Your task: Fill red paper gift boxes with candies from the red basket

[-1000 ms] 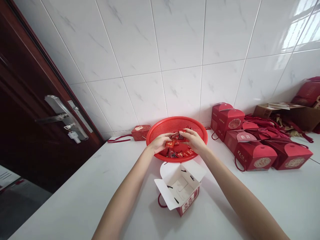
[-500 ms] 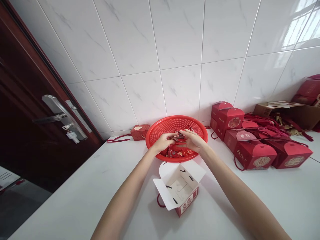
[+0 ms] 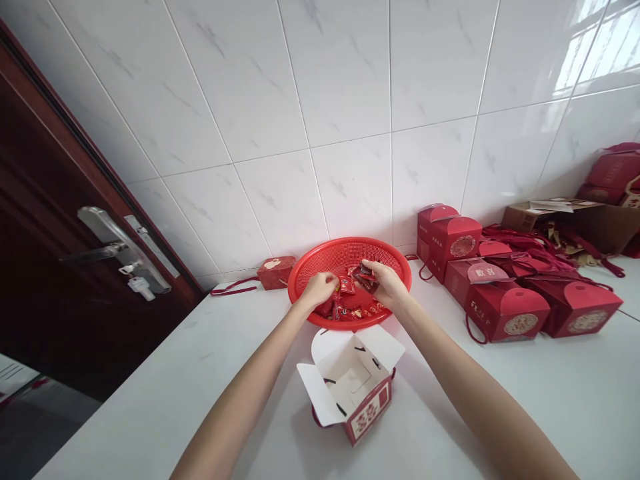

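Observation:
Wrapped candies [image 3: 347, 285], mostly in red wrappers, lie in a red plastic basket [image 3: 320, 255]. Over its left part my left hand [image 3: 320, 289] has its fingertips drawn together in a pinch; what they hold, if anything, is hidden. On the right side my right hand [image 3: 389, 284] is closed around several red and dark wrapped candies [image 3: 365, 275]. Between my forearms, in front of the basket, stands a red gift box [image 3: 371, 412] with its white flaps spread and its inside showing bare.
Several red gift boxes [image 3: 510, 313] stand at the right, some stacked. Behind them is a cardboard carton [image 3: 607, 223] with ribbons. A small red box [image 3: 277, 273] sits left of the basket. A tiled wall [image 3: 350, 187] backs the white table [image 3: 215, 380]; a dark door [image 3: 45, 220] is at left.
My hands were close together over the basket's middle; now they are apart. The left moved left and down into a pinch, while the right holds a bunch of candies. The view shifted slightly.

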A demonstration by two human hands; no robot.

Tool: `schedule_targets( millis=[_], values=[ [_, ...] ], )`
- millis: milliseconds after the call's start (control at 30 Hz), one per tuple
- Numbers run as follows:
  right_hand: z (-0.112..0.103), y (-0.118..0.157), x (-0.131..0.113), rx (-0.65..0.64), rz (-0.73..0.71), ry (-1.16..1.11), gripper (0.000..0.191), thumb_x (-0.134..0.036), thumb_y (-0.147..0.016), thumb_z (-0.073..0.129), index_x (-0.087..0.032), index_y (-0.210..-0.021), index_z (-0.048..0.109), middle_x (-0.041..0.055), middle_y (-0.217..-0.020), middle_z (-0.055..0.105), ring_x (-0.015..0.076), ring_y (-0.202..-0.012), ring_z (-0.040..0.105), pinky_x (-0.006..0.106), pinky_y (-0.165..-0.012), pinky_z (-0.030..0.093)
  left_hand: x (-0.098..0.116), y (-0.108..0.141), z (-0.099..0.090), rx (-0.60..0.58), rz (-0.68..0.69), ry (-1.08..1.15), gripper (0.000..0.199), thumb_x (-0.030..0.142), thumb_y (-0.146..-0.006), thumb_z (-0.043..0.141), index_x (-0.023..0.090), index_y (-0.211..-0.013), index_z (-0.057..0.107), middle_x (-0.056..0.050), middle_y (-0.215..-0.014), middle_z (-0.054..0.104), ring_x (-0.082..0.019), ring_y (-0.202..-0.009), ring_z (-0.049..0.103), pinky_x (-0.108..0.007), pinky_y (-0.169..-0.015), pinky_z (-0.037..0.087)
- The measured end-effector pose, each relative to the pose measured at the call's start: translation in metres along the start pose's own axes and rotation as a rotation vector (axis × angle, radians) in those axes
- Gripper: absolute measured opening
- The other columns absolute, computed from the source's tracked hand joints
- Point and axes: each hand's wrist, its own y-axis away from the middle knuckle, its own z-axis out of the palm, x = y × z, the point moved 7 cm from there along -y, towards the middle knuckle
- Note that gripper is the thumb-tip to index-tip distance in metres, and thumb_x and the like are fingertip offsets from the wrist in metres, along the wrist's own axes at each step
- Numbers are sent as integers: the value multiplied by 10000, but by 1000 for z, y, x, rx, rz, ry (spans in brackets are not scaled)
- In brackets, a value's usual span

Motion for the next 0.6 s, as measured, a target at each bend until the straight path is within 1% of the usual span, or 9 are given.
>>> schedule_targets(
  millis=[33, 67, 133, 233, 300, 367, 467, 533, 600],
  values=[
    [-1, 0, 0, 11, -5, -3, 251, -284, -642, 874, -214, -687, 636, 7, -715, 668, 180, -726, 650, 320, -652, 603, -7, -2, 6, -57, -32, -42, 52, 184, -711, 691, 189, -662, 707, -41, -599, 671, -232, -684, 662, -286, -643, 480],
    [-1, 0, -1, 18, -9, -5, 255, -290, -642, 875, -215, -692, 636, 4, -715, 664, 178, -722, 650, 318, -645, 602, -12, -3, 11, -114, -56, -85, 153, 183, -644, 749, 201, -532, 646, -16, -484, 594, -219, -587, 622, -282, -593, 453],
    [-1, 1, -1, 27, -15, -6, 277, -298, -633, 882, -217, -696, 625, -6, -706, 651, 175, -707, 646, 323, -636, 601, -19, -3, 21, -205, -82, -157, 264, 171, -541, 812, 221, -431, 578, 16, -401, 514, -191, -501, 559, -266, -547, 410],
    [-1, 2, -2, 42, -27, -16, 313, -305, -617, 894, -221, -702, 605, -19, -693, 632, 173, -694, 644, 328, -632, 599, -21, 0, 26, -262, -88, -227, 225, 211, -516, 837, 245, -461, 621, 13, -454, 563, -200, -551, 579, -257, -566, 403],
    [-1, 3, -3, 46, -39, -28, 333, -310, -610, 898, -224, -704, 591, -24, -699, 628, 172, -698, 645, 324, -630, 595, -19, 2, 25, -260, -78, -251, 202, 225, -518, 842, 250, -482, 645, -8, -502, 589, -231, -635, 614, -266, -611, 417],
    [0, 4, -5, 43, -50, -37, 357, -312, -596, 905, -227, -697, 573, -28, -703, 624, 170, -695, 643, 320, -626, 591, -14, 5, 23, -250, -55, -247, 203, 203, -506, 837, 248, -477, 641, -10, -506, 573, -237, -664, 615, -270, -633, 417],
    [1, 5, -6, 37, -66, -42, 376, -323, -582, 912, -225, -688, 565, -30, -699, 618, 163, -678, 630, 315, -618, 586, -7, 9, 27, -284, -32, -187, 166, 148, -494, 800, 245, -504, 665, 20, -477, 549, -179, -539, 545, -261, -577, 388],
    [2, 6, -7, 33, -75, -40, 375, -337, -585, 911, -224, -681, 566, -31, -691, 609, 159, -669, 622, 314, -615, 584, -3, 11, 30, -310, -25, -122, 151, 126, -493, 780, 237, -568, 710, 35, -473, 558, -152, -470, 489, -267, -542, 374],
    [3, 7, -8, 27, -82, -36, 373, -346, -593, 906, -225, -672, 563, -30, -686, 606, 163, -673, 625, 317, -627, 585, 3, 11, 30, -288, -9, -29, 178, 134, -514, 786, 222, -664, 748, 34, -502, 580, -160, -499, 505, -276, -566, 400]
  ],
)
